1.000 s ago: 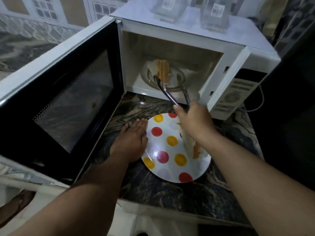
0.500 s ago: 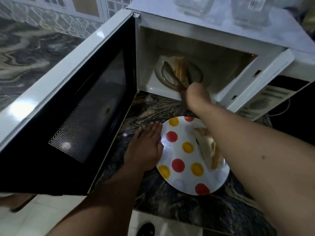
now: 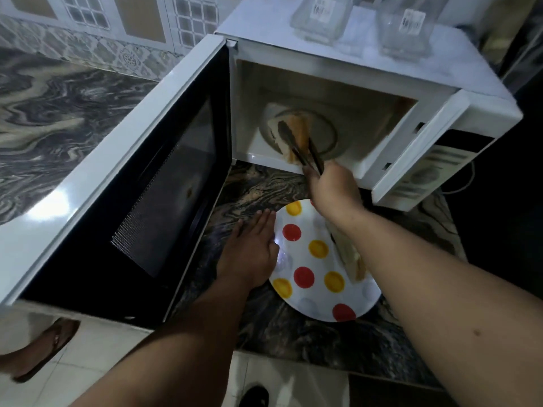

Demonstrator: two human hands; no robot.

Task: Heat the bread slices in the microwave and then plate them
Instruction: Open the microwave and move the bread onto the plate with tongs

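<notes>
Fingers: right hand (image 3: 333, 189) curled round tongs (image 3: 302, 148) | left hand (image 3: 249, 254) flat, touching plate (image 3: 296, 304)

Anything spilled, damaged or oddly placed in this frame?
Nothing spilled or broken. One oddity: two clear containers stand on the microwave. A brownish stain marks its cavity's upper right corner. The tongs grip the bread slice normally.

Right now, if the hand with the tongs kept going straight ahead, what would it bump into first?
The right hand points into the open microwave. The bread slice in its tongs would go first, probably across the glass turntable to the back wall. Depth is hard to judge here.
</notes>
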